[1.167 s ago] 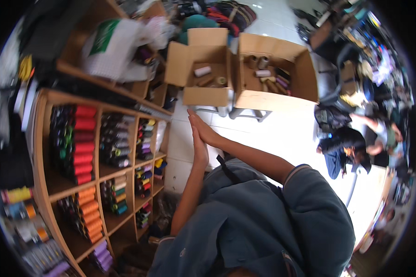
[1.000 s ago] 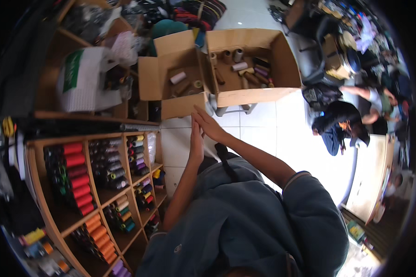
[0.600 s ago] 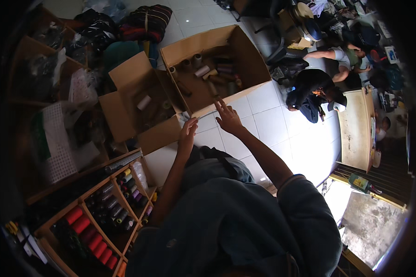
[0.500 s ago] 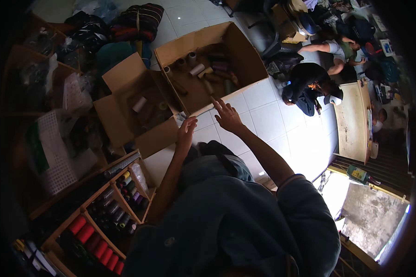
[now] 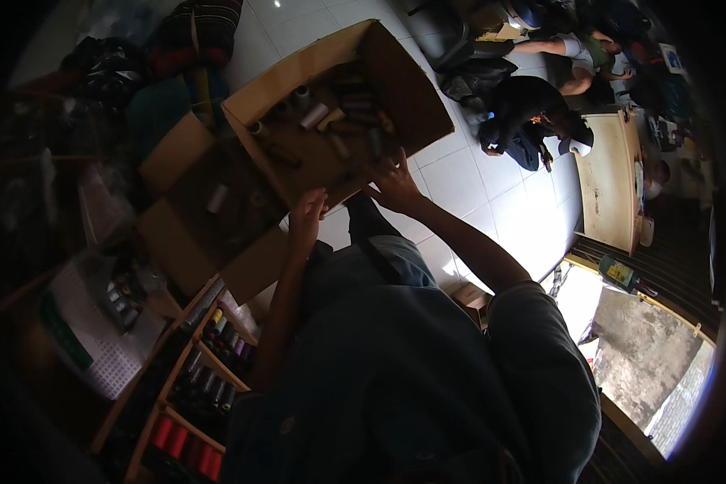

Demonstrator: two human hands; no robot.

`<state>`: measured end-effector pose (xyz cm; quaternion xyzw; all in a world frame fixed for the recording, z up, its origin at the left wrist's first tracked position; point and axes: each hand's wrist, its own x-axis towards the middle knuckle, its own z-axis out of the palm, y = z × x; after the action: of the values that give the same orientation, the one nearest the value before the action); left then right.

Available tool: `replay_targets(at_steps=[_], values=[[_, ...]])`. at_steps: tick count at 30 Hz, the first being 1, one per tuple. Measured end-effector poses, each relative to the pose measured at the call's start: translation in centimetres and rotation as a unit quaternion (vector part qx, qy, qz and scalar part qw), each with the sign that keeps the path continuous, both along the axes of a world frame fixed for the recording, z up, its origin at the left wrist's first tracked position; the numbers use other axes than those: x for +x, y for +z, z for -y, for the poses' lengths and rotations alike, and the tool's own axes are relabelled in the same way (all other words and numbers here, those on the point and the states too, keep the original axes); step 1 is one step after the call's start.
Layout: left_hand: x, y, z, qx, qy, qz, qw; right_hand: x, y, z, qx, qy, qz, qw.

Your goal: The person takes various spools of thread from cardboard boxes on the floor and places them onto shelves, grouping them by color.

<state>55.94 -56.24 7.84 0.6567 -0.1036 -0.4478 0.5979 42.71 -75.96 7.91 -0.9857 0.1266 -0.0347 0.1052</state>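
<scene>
left hand (image 5: 306, 214), fingers bent, and right hand (image 5: 398, 189), fingers spread — all released — are near the right box (image 5: 410, 93) of spools (image 5: 315, 116).

Large box (image 5: 411, 90): matt cardboard. Tiled floor (image 5: 469, 168): smooth, glossy. Shelf unit (image 5: 220, 367): wood. Shirt (image 5: 411, 355): matt cloth.

Short-sleeved shirt (image 5: 403, 355), probably dark blue-grey in this dimness
</scene>
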Motion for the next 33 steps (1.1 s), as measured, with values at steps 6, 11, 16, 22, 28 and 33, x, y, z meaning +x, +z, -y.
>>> replay_targets(at_steps=[6,11,16,22,28,33], values=[[1.7,-3.0,4.7,0.002,0.019,0.038,0.999,2.9,-2.0,5.9,0.206,0.072,-0.216,0.952],[2.0,-8.1,9.5,0.102,-0.057,0.111,0.987,2.6,-10.0,10.8,0.061,0.288,-0.376,0.879],[0.5,-19.3,12.1,0.164,-0.146,0.086,0.972,2.7,-20.8,16.4,0.208,0.064,-0.329,0.919],[-1.1,-26.7,10.3,0.198,-0.225,0.110,0.948,7.7,-23.4,16.1,0.387,-0.269,-0.105,0.876],[-2.8,-25.8,10.6,0.308,-0.278,0.183,0.891,6.3,-29.4,17.0,0.295,-0.385,-0.132,0.865],[-2.4,-24.6,10.4,0.302,-0.208,0.207,0.907,3.8,-30.5,16.4,0.297,-0.376,-0.170,0.861]])
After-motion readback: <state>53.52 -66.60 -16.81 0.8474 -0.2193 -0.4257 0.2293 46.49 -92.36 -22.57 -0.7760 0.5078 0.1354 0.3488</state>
